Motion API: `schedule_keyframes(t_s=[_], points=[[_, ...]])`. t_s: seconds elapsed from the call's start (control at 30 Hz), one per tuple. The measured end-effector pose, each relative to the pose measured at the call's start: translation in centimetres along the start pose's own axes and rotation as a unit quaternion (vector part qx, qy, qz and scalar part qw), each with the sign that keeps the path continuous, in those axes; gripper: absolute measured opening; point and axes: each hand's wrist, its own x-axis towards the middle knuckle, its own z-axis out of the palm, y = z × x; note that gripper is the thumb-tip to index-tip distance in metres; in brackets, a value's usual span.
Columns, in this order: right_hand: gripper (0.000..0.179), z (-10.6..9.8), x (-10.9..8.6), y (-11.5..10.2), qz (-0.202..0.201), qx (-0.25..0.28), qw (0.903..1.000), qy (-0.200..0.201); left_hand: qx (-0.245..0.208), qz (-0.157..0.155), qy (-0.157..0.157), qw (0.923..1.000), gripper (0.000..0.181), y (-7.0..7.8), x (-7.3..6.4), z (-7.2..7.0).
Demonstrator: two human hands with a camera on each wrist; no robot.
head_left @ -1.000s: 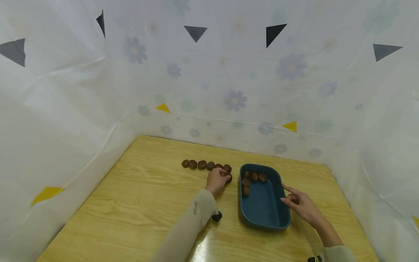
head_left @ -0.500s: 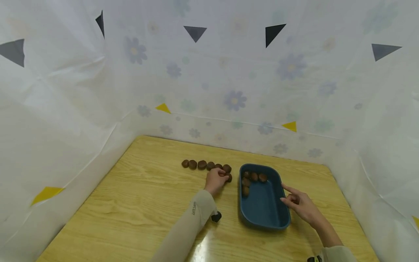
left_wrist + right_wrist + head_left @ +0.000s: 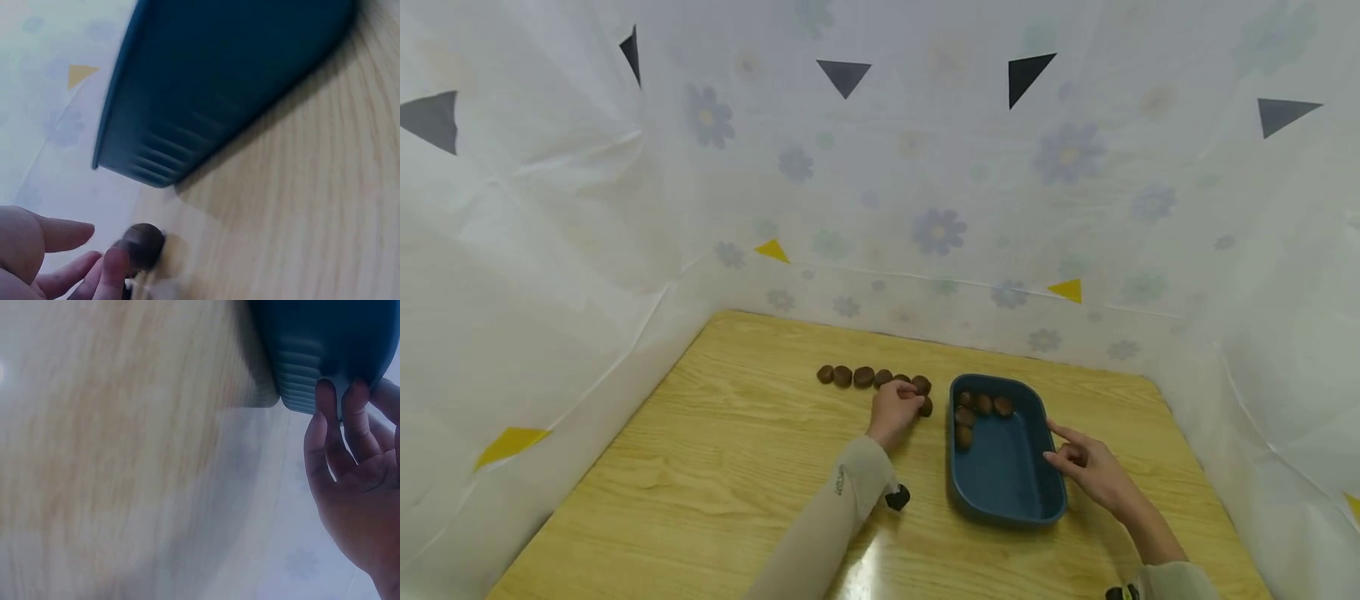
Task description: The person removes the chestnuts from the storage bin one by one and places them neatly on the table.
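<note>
My left hand is low over the table beside a chestnut. In the left wrist view its fingertips touch or nearly touch that chestnut, while the thumb stands apart from it. Behind the hand several more chestnuts form a row, partly covered by the fingers. The blue container has several chestnuts along its far and left walls. At its right side my right hand holds the rim, thumb at the edge; its fingers lie against the outer wall in the right wrist view.
A wood-patterned table carries everything. Pale flowered sheeting encloses it at the back and sides, with dark and yellow triangles stuck on.
The left hand has drawn slightly left and its fingers have loosened from the near chestnut, which shows more fully. Right hand and container have stayed put.
</note>
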Motion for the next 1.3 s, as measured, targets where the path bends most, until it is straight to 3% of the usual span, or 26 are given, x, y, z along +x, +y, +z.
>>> schedule_keyframes(t_s=[0.13,0.4,0.63,0.77,0.93,1.03,1.3], points=[[0.067,0.1,0.1,0.0,-0.005,-0.008,1.0000,0.002,-0.054,0.000,-0.018,0.9984,0.024,0.8,-0.2,-0.1],[0.066,0.1,-0.1,0.3,-0.001,-0.008,1.0000,0.001,-0.149,0.006,-0.075,0.9860,0.026,3.1,-1.0,0.5],[0.066,0.1,-0.1,0.2,-0.003,0.000,1.0000,0.000,-0.229,0.007,-0.170,0.9584,0.035,5.0,-2.0,2.5],[0.066,0.1,-0.1,0.1,-0.007,-0.004,1.0000,0.000,-0.242,0.001,-0.202,0.9490,0.041,5.9,-2.6,3.9],[0.066,0.2,-0.3,0.1,-0.006,-0.006,1.0000,-0.002,-0.251,-0.030,-0.228,0.9403,0.042,6.7,-3.0,5.6],[0.065,0.1,-0.3,0.0,-0.004,-0.003,1.0000,0.003,-0.243,-0.048,-0.228,0.9416,0.044,7.0,-3.0,6.7],[0.065,0.2,-0.1,0.1,-0.004,0.008,1.0000,0.002,-0.185,-0.089,-0.193,0.9595,0.050,7.6,-2.5,9.0]])
